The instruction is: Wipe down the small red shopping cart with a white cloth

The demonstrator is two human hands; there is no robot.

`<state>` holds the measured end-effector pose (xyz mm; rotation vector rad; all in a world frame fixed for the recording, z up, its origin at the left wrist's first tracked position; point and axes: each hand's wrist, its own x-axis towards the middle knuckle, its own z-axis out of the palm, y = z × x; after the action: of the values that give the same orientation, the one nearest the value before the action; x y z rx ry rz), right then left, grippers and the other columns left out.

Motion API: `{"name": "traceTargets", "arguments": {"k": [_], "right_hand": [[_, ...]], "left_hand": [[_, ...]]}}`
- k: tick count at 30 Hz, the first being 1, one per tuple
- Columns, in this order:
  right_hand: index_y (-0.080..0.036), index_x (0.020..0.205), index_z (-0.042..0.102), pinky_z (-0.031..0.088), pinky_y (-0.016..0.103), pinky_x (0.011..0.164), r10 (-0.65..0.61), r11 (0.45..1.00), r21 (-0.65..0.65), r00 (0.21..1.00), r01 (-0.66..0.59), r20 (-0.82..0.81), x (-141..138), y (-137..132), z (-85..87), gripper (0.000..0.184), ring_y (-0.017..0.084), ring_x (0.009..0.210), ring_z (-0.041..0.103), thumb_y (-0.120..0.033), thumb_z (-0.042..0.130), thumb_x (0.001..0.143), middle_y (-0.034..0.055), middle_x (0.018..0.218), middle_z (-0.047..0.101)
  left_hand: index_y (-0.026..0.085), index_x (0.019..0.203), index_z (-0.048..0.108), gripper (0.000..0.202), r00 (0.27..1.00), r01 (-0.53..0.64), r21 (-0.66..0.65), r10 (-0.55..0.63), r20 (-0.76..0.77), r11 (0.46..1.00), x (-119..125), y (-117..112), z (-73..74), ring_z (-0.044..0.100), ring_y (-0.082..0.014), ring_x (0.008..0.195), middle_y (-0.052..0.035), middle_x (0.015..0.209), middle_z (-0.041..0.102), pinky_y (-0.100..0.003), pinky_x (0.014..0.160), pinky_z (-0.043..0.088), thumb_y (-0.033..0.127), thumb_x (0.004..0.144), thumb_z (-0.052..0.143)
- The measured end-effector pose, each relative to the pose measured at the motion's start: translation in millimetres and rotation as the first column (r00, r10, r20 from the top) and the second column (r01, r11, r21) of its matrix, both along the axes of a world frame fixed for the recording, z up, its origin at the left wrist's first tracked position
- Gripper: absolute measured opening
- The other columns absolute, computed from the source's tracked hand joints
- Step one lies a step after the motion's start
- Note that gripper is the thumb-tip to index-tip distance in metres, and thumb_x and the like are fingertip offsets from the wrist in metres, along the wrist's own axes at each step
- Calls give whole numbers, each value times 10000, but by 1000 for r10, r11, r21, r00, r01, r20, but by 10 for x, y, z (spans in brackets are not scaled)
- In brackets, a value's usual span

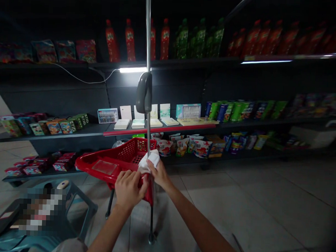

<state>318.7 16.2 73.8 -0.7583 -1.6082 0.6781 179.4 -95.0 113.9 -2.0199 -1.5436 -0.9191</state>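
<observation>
Holding white cloth (149, 161) in right grip (158, 171), closed on fabric, thumb pressed on top. Pressing cloth against metal pole (148, 136), right at that grip; can't tell if wrapped all round. Following pole up from grip: passes grey fitting (144, 93). Curling left grip (130, 186) over near edge of red shopping cart (116, 154), just left of right grip, close beside cloth; can't tell if touching it. Noting cart body ahead and leftward of left grip. Noting plastic stool (85, 207) lower left of left grip, with partly pixelated items. Noting shelving (169, 85) beyond both grips: snack bags (202, 148) low, booklets (138, 124) above, red bottles (165, 39) highest.
</observation>
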Motion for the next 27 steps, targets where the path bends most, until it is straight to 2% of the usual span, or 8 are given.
{"name": "traceTargets", "arguments": {"k": [3, 7, 16, 22, 27], "right_hand": [[-211, 964, 651, 551, 366, 874, 2, 999, 34, 999, -4, 49, -84, -38, -10, 306, 246, 892, 700, -498, 547, 942, 98, 931, 736], [-212, 952, 661, 544, 372, 887, 49, 995, 80, 992, -58, 117, -256, -41, -19, 282, 252, 909, 703, -466, 536, 953, 103, 935, 737], [-183, 1080, 650, 505, 399, 1000, 182, 961, 162, 955, -223, 234, -695, 71, -71, 265, 240, 1047, 675, -377, 488, 997, 126, 1092, 723], [-175, 1167, 617, 487, 379, 1029, 179, 952, 192, 940, -240, 290, -776, 322, -143, 252, 239, 1124, 654, -241, 517, 945, 139, 1189, 683], [-155, 1275, 576, 493, 360, 1000, 130, 979, 94, 907, -182, 399, -656, 653, -268, 355, 238, 1101, 659, -249, 585, 932, 139, 1206, 673]], "left_hand": [[259, 669, 624, 329, 1000, -29, 49, 29, -5, 998, -184, 37, -74, 622, -211, 688, -48, 646, 666, -402, 739, 440, 342, 960, 495], [250, 624, 598, 350, 1000, -28, 68, 28, 1, 997, -473, 55, -100, 611, -205, 675, -46, 620, 649, -392, 742, 437, 314, 948, 484], [234, 642, 552, 320, 996, -20, 138, 8, 88, 990, -1109, 163, -157, 574, -219, 791, -51, 680, 613, -399, 897, 458, 238, 943, 444], [234, 705, 598, 322, 974, -32, 162, -5, 225, 986, -1348, 363, -228, 588, -230, 865, -76, 791, 642, -428, 968, 467, 272, 948, 389], [233, 770, 636, 318, 948, -57, 174, -1, 318, 983, -1552, 473, -292, 610, -262, 1063, -97, 891, 696, -471, 1049, 446, 327, 933, 379]]}}
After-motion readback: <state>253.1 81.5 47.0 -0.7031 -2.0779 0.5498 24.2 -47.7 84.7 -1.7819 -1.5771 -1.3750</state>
